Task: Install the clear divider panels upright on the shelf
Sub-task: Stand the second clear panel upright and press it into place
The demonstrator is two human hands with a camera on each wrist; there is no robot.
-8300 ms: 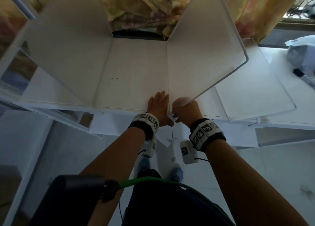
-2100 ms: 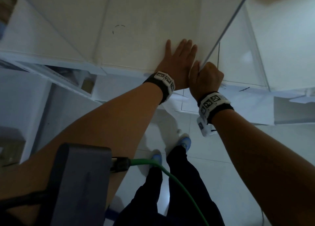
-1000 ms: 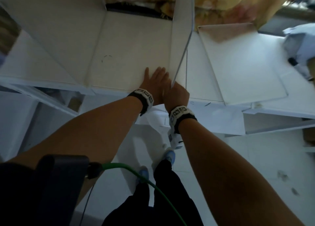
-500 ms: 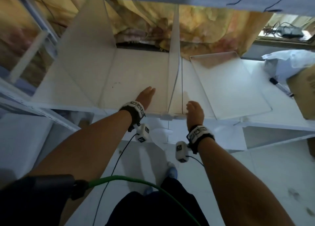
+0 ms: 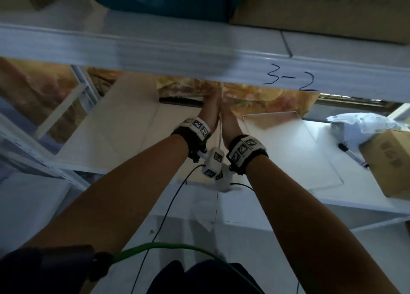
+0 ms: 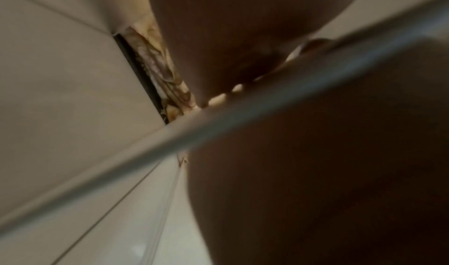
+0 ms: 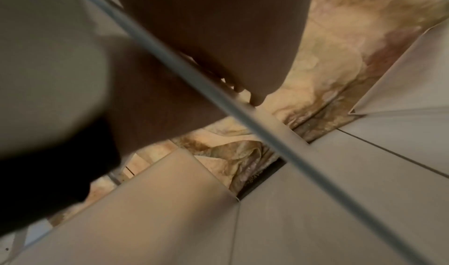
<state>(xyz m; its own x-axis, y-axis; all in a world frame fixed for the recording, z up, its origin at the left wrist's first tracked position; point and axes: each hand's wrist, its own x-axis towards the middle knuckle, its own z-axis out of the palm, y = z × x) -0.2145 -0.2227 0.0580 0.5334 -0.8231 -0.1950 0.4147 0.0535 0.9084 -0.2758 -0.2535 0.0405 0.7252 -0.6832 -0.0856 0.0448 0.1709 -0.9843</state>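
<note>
An upright clear divider panel stands edge-on in the middle of the white shelf. My left hand lies flat against its left face and my right hand flat against its right face, fingers straight and pointing to the back. In the left wrist view the panel's edge crosses diagonally under my left hand. The right wrist view shows the same edge below my right hand. A second upright panel stands further left. Another clear panel lies flat on the shelf at the right.
The upper shelf beam, marked "3-2", hangs close above my hands. A cardboard box, a plastic bag and a marker pen sit at the shelf's right end. A patterned curtain hangs behind.
Both hands have risen from the shelf's front edge and now press flat on the two faces of the middle panel. The head view has tilted up, showing the upper beam.
</note>
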